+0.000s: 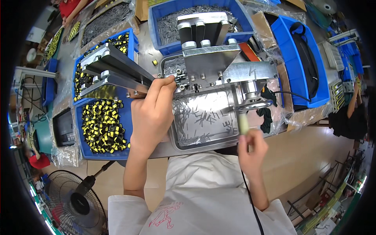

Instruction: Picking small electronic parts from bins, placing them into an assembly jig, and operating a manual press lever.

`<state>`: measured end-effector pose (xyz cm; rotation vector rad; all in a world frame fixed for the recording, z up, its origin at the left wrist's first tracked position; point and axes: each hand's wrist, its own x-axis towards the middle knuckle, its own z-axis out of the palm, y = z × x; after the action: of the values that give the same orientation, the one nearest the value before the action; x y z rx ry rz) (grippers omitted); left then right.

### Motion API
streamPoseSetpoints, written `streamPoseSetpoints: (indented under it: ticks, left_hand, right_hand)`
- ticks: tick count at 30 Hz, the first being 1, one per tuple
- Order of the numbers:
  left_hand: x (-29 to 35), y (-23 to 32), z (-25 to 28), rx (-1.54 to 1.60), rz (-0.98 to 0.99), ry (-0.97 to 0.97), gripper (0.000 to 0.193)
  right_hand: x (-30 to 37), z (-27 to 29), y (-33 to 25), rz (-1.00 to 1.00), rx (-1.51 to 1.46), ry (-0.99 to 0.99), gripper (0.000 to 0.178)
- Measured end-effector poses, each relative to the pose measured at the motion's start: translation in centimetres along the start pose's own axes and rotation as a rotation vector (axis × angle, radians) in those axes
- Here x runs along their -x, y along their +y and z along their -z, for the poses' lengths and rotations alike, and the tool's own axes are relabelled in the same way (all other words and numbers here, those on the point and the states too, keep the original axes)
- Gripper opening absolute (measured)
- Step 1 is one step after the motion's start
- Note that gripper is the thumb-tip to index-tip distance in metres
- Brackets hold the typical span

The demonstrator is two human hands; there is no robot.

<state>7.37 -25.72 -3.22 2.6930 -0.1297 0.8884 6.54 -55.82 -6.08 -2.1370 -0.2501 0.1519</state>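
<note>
My left hand (153,113) reaches up to the middle of a metal bench machine (219,66), its fingertips pinched on a small part at the end of two slanted metal feed rails (113,70). My right hand (252,147) grips the pale handle (243,124) of the machine's round crank wheel (253,105). Below the machine sits a shallow steel tray (203,117) holding several thin metal strips.
A blue bin of small yellow-and-black parts (103,127) lies left of my left hand, another behind it (117,43). A blue bin of grey metal pieces (172,19) stands behind the machine, a blue bin with black items (303,58) at right. A floor fan (76,203) stands lower left.
</note>
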Motion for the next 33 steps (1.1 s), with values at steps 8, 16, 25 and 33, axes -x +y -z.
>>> streamPoseSetpoints:
  ticks: [8,16,25,33]
  left_hand:
    - [-0.1,0.1,-0.1,0.008,-0.020,0.022,0.021]
    - [0.0,0.2,0.0,-0.022,-0.013,0.022,0.020]
    - [0.4,0.1,-0.2,-0.011,-0.017,0.028,0.023]
    - [0.5,0.6,-0.3,-0.131,-0.066,0.006,0.026]
  right_hand:
    - [-1.6,0.4,2.4,-0.129,0.102,0.224,0.014]
    - [-1.1,2.2,2.1,-0.055,-0.056,0.306,0.017]
    - [-2.3,0.2,3.1,-0.067,0.161,0.201,0.015]
    - [-2.0,-0.5,3.0,-0.005,0.212,0.134,0.015]
